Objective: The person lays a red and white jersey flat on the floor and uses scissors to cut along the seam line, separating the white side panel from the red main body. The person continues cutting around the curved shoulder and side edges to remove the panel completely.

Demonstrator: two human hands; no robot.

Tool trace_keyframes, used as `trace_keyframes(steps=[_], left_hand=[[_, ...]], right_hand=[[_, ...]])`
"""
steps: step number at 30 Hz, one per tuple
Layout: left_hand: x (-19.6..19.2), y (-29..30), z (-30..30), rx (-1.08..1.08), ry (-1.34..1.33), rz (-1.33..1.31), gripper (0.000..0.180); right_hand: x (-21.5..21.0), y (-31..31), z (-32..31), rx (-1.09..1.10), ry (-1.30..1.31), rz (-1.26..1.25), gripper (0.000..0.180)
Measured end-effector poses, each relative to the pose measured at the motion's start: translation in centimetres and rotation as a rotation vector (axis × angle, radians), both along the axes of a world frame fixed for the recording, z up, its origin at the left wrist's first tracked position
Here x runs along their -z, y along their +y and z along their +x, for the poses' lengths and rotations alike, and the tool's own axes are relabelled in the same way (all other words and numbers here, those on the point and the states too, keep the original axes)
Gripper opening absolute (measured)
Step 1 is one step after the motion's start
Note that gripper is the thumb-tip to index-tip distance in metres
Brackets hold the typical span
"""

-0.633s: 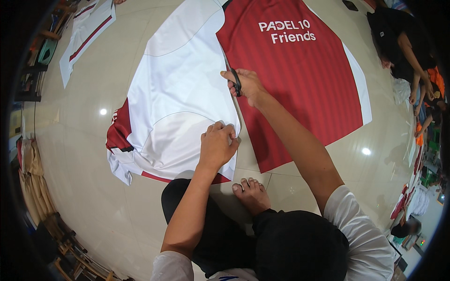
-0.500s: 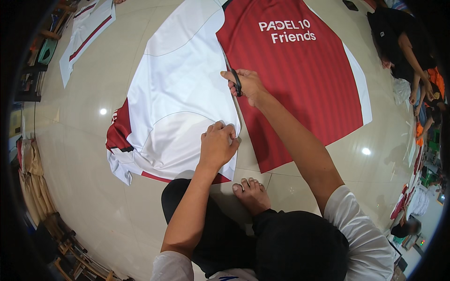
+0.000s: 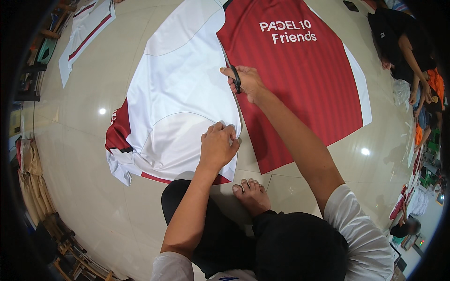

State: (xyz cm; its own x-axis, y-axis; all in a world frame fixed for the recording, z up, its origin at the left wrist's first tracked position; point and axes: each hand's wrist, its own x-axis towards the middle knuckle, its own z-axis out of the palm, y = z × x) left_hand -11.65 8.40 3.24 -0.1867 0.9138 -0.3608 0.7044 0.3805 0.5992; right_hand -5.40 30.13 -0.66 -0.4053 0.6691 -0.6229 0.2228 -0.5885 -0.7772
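Observation:
Scissors with black handles [image 3: 237, 78] are in my right hand [image 3: 248, 83], its thumb and fingers through and around the loops. Their blades lie at the top of the gap between a red striped fabric panel [image 3: 300, 89] on the right and white fabric [image 3: 187, 79] on the left; the tips are hard to make out. My left hand [image 3: 218, 146] rests on the white fabric near its cut edge, fingers curled and gripping it. Thin dark curved lines run across the white side. A folded red part [image 3: 119, 129] shows at its left.
Everything lies on a glossy tiled floor [image 3: 84, 164]. My bare foot [image 3: 253, 194] is close to the red panel's lower corner. Another white fabric piece with a red stripe [image 3: 86, 40] lies far left. Other people [image 3: 403, 47] sit at the right. A phone-like dark object [image 3: 350, 5] lies far right.
My right hand with the scissors has shifted very slightly away from me along the gap. My left hand stays in place on the white fabric.

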Motion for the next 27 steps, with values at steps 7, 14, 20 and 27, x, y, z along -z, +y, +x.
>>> trace_keyframes(steps=[7, 14, 20, 27], left_hand=[[0.1, -0.1, 0.0, 0.008, 0.006, 0.009, 0.017], [-0.1, -0.1, -0.1, 0.009, 0.012, -0.01, 0.018], [-0.2, 0.0, 0.0, 0.005, 0.01, 0.002, 0.018], [-0.2, -0.1, 0.0, 0.005, 0.011, 0.008, 0.017]], right_hand=[[-0.3, 1.0, -0.6, 0.001, 0.001, -0.033, 0.038], [-0.6, 0.9, -0.7, -0.021, -0.019, -0.01, 0.035], [-0.3, 1.4, -0.7, -0.013, 0.006, -0.018, 0.039], [-0.5, 2.0, -1.2, -0.017, 0.031, -0.027, 0.038]])
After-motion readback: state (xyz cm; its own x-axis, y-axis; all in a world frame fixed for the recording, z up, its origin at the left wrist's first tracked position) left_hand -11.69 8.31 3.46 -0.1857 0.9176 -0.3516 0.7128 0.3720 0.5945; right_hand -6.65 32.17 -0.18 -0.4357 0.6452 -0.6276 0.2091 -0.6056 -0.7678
